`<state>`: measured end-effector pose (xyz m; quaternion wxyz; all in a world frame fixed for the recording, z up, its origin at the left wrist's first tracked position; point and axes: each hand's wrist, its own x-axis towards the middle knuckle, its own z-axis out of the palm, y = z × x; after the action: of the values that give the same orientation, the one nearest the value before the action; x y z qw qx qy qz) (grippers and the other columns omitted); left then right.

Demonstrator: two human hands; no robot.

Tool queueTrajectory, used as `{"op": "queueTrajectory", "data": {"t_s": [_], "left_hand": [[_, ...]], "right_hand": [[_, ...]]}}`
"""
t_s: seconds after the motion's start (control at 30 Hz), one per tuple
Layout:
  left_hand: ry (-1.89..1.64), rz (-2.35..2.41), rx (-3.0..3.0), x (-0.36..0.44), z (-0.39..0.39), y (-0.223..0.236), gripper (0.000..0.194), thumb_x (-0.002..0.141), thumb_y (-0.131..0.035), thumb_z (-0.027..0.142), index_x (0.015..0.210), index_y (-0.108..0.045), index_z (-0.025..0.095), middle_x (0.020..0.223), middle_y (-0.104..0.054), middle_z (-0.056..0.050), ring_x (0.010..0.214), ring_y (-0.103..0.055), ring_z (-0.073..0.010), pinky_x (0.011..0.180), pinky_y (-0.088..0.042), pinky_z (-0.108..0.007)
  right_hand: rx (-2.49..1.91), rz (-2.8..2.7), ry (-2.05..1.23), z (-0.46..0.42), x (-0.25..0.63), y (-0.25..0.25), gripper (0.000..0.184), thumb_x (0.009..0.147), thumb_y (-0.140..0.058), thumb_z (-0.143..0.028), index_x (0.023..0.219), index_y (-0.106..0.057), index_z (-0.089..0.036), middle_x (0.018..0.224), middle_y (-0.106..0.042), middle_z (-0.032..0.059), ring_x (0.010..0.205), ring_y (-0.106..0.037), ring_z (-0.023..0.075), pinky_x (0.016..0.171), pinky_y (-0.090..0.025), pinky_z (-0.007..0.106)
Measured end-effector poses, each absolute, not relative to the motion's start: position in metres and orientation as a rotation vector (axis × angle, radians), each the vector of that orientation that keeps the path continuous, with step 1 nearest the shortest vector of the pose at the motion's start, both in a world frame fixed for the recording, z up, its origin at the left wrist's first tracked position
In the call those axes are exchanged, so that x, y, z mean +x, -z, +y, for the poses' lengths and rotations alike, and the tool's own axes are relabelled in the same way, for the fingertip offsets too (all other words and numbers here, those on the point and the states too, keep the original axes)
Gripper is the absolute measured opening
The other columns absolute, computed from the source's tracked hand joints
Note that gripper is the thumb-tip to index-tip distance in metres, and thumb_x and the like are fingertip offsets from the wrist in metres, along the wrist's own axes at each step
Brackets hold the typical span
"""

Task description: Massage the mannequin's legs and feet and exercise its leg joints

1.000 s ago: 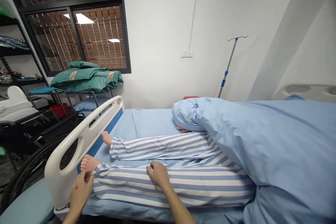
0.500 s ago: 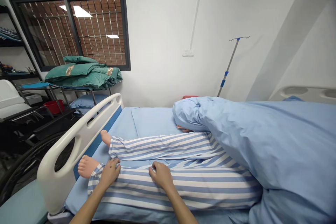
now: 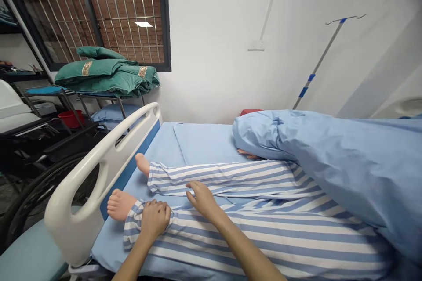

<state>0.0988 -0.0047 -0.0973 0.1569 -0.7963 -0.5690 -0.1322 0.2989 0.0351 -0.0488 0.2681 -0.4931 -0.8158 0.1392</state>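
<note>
A figure with smooth, manikin-like feet lies on the bed in blue-and-white striped trousers; the near foot (image 3: 120,205) points up, and the far foot (image 3: 142,164) lies beyond it. My left hand (image 3: 155,218) is curled over the near striped trouser leg (image 3: 263,232), just above the ankle, gripping it. Farther right, my right hand (image 3: 201,199) is over the gap between the legs, close to the far trouser leg (image 3: 211,175). Its fingers are apart and hold nothing. Whether it touches the cloth I cannot tell.
A bunched blue quilt (image 3: 332,153) covers the figure's upper part, with fingertips showing beneath its edge. The white footboard (image 3: 79,175) rises at left, beside a wheelchair (image 3: 42,184). Green folded bedding (image 3: 105,74) and an IV pole (image 3: 321,59) stand beyond.
The view has shifted, leaning closer to the bed's foot end. My left hand has curled more over the near leg; my right hand has moved from the near leg towards the far one.
</note>
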Motion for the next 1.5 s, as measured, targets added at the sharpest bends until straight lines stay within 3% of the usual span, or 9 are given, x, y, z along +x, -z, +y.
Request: {"op": "queueTrajectory", "data": {"t_s": [0.27, 0.37, 0.6, 0.83, 1.03, 1.17, 1.27, 1.4, 1.5], "left_hand": [[0.37, -1.864, -2.307, 0.103, -0.002, 0.093, 0.03, 0.08, -0.039, 0.02, 0.063, -0.063, 0.016, 0.065, -0.063, -0.009, 0.07, -0.057, -0.0224, 0.066, -0.035, -0.039], [0.383, -1.899, -2.321, 0.103, 0.0, 0.093, 0.031, 0.081, -0.039, 0.021, 0.064, -0.065, 0.016, 0.065, -0.064, -0.009, 0.069, -0.057, -0.0219, 0.067, -0.036, -0.039], [0.393, -1.958, -2.309, 0.104, 0.0, 0.093, 0.032, 0.081, -0.039, 0.023, 0.065, -0.065, 0.017, 0.066, -0.064, -0.009, 0.069, -0.057, -0.0231, 0.068, -0.036, -0.042], [0.391, -1.982, -2.317, 0.104, -0.003, 0.09, 0.032, 0.08, -0.039, 0.022, 0.066, -0.067, 0.015, 0.067, -0.065, -0.011, 0.071, -0.058, -0.0233, 0.07, -0.036, -0.042], [0.389, -1.963, -2.307, 0.104, -0.003, 0.09, 0.031, 0.08, -0.04, 0.021, 0.064, -0.066, 0.016, 0.066, -0.065, -0.01, 0.069, -0.058, -0.0231, 0.068, -0.036, -0.041], [0.384, -1.957, -2.316, 0.105, -0.003, 0.089, 0.03, 0.079, -0.04, 0.021, 0.065, -0.066, 0.016, 0.067, -0.065, -0.01, 0.069, -0.058, -0.0227, 0.068, -0.036, -0.04], [0.365, -1.959, -2.327, 0.105, -0.004, 0.088, 0.03, 0.079, -0.04, 0.021, 0.064, -0.066, 0.015, 0.067, -0.065, -0.011, 0.069, -0.058, -0.0228, 0.068, -0.036, -0.04], [0.371, -1.943, -2.318, 0.105, -0.003, 0.089, 0.032, 0.08, -0.039, 0.021, 0.064, -0.066, 0.016, 0.066, -0.065, -0.011, 0.069, -0.058, -0.0227, 0.068, -0.036, -0.04], [0.369, -1.914, -2.332, 0.105, -0.003, 0.087, 0.031, 0.08, -0.039, 0.02, 0.066, -0.065, 0.015, 0.066, -0.065, -0.012, 0.069, -0.058, -0.0233, 0.067, -0.036, -0.04]], "right_hand": [[-1.258, -2.206, -0.474, 0.138, 0.169, 0.049, 0.027, 0.082, -0.048, -0.02, 0.107, -0.057, -0.019, 0.11, -0.058, 0.0067, 0.102, -0.051, 0.0172, 0.088, -0.035, 0.026], [-1.301, -2.208, -0.575, 0.157, 0.152, 0.062, 0.03, 0.081, -0.052, -0.025, 0.11, -0.057, -0.02, 0.108, -0.061, 0.0056, 0.099, -0.054, 0.017, 0.083, -0.036, 0.025], [-1.37, -2.179, -0.603, 0.174, 0.144, 0.072, 0.022, 0.085, -0.042, -0.027, 0.088, -0.062, -0.018, 0.086, -0.066, 0.0043, 0.079, -0.057, 0.0145, 0.067, -0.036, 0.022], [-1.408, -2.146, -0.545, 0.195, 0.135, 0.026, 0.027, 0.088, -0.035, -0.03, 0.096, -0.058, -0.021, 0.093, -0.064, 0.0028, 0.084, -0.055, 0.0137, 0.068, -0.036, 0.023], [-1.614, -2.337, -0.554, 0.168, 0.134, 0.031, 0.02, 0.07, -0.06, -0.031, 0.087, -0.062, -0.019, 0.083, -0.065, 0.0082, 0.081, -0.059, 0.0223, 0.069, -0.039, 0.03], [-1.671, -2.401, -0.474, 0.149, 0.141, 0.038, 0.035, 0.077, -0.051, -0.03, 0.109, -0.052, -0.016, 0.106, -0.059, 0.0142, 0.094, -0.056, 0.0257, 0.075, -0.039, 0.035], [-1.549, -2.396, -0.408, 0.145, 0.143, 0.032, 0.041, 0.08, -0.043, -0.025, 0.12, -0.043, -0.016, 0.115, -0.054, 0.0136, 0.103, -0.051, 0.0247, 0.08, -0.038, 0.034], [-1.324, -2.399, -0.375, 0.136, 0.149, 0.03, 0.047, 0.078, -0.045, -0.022, 0.124, -0.041, -0.014, 0.116, -0.053, 0.013, 0.105, -0.049, 0.0225, 0.084, -0.035, 0.031], [-1.255, -2.36, -0.308, 0.123, 0.178, 0.04, 0.04, 0.077, -0.045, -0.02, 0.118, -0.047, -0.015, 0.114, -0.054, 0.0115, 0.105, -0.048, 0.0205, 0.086, -0.033, 0.03]]}}
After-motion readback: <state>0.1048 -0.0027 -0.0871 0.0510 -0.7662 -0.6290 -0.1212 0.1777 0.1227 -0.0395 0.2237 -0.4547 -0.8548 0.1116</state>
